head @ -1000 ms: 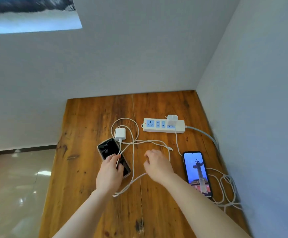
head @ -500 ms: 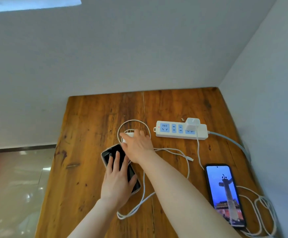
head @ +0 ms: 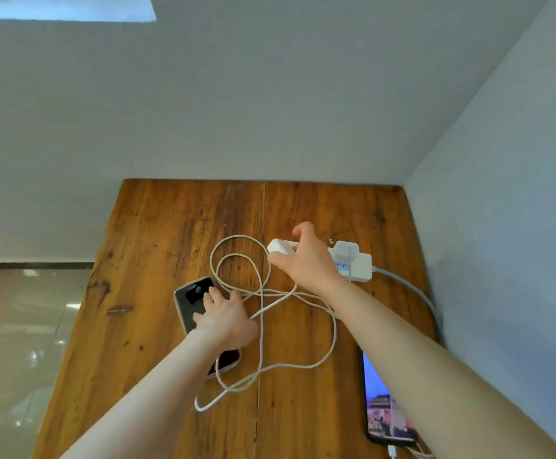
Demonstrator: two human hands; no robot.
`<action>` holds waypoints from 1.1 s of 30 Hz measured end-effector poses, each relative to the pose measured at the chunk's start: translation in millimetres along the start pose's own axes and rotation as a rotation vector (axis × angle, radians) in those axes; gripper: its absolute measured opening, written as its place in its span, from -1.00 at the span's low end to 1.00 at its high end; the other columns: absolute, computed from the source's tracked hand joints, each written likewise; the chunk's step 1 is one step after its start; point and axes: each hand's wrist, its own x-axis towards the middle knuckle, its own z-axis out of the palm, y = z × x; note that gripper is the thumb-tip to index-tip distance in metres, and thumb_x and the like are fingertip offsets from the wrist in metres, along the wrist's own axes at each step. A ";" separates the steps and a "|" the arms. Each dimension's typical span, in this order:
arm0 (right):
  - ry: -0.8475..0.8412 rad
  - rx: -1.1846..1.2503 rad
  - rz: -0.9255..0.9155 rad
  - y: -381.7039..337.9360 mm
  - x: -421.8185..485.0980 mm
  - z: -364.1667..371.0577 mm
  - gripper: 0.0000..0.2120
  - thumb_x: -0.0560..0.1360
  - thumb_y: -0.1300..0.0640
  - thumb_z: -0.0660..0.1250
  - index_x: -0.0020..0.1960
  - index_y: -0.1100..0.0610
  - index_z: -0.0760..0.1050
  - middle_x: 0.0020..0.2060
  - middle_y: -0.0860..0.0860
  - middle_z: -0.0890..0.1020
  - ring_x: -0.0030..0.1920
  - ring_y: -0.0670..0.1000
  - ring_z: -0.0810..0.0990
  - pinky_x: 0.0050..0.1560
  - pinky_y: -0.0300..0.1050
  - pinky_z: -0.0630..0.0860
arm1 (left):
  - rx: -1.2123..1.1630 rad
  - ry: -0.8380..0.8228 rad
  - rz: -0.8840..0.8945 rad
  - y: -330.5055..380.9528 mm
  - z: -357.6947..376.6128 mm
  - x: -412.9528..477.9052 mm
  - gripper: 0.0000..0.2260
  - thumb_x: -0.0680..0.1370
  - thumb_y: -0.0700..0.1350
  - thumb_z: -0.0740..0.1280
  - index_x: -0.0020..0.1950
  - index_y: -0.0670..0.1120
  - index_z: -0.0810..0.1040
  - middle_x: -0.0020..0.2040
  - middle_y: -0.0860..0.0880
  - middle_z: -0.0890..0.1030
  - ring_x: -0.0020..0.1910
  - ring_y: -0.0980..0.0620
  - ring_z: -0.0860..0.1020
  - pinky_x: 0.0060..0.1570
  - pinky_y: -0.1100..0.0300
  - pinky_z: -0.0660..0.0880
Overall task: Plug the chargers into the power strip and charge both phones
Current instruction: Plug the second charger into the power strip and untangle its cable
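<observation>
- Now the right hand (head: 306,260) has carried the loose white charger (head: 280,247) from beside the dark phone (head: 193,304) over to the left end of the power strip (head: 361,270); its grip is closed on the charger block, thumb raised above it.
- Half a second ago that hand was only closing on the charger near the phone; the charger's cable (head: 263,326) now trails behind it in loose loops across the worktop (head: 157,233).
- Meanwhile the left hand (head: 225,318) stays flat on the dark phone, fingers spread, gripping nothing.
- One charger (head: 346,251) already sits in the strip's right end, and the lit phone (head: 384,412) lies at the right edge with a cable at its near end.
- I judge the second plug-in is imminent; whether the prongs have met a socket is hidden by the hand.
</observation>
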 end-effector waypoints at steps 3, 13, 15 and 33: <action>-0.001 -0.066 0.051 2.0 12.7 -45.8 -0.73 0.48 -0.12 0.26 0.03 0.07 0.41 -0.12 -0.03 0.51 -0.20 -0.10 0.48 -0.31 -0.23 0.39 | -0.059 0.079 0.204 24.7 -4.2 4.8 -0.19 0.45 -0.12 0.29 0.56 -0.02 -0.14 0.58 -0.12 -0.17 0.54 -0.15 -0.19 0.47 -0.17 -0.01; -0.203 -0.283 0.118 13.4 50.8 -56.9 -0.64 0.53 -0.08 0.24 -0.32 0.14 0.37 -0.41 -0.01 0.47 -0.47 -0.08 0.41 -0.43 -0.21 0.28 | 0.284 0.154 0.439 46.8 6.1 29.9 -0.26 0.56 0.05 0.22 0.54 0.03 -0.23 0.56 0.06 -0.25 0.53 -0.01 -0.24 0.47 -0.10 -0.05; -0.216 -0.287 0.133 16.2 57.0 -53.3 -0.60 0.53 -0.13 0.23 -0.12 0.23 0.49 -0.30 0.02 0.56 -0.37 -0.04 0.52 -0.37 -0.21 0.39 | 0.298 0.143 0.432 46.7 4.1 30.3 -0.25 0.56 0.06 0.24 0.55 0.04 -0.21 0.57 0.06 -0.23 0.54 -0.03 -0.21 0.47 -0.10 -0.01; -0.340 -0.310 0.119 15.9 77.8 -60.5 -0.53 0.55 -0.19 0.15 0.06 0.21 0.54 -0.15 0.09 0.64 -0.30 -0.02 0.59 -0.27 -0.23 0.49 | 0.321 0.082 0.399 57.7 -11.7 23.2 -0.24 0.53 0.12 0.27 0.56 0.06 -0.14 0.58 0.09 -0.15 0.55 -0.09 -0.05 0.42 -0.06 0.25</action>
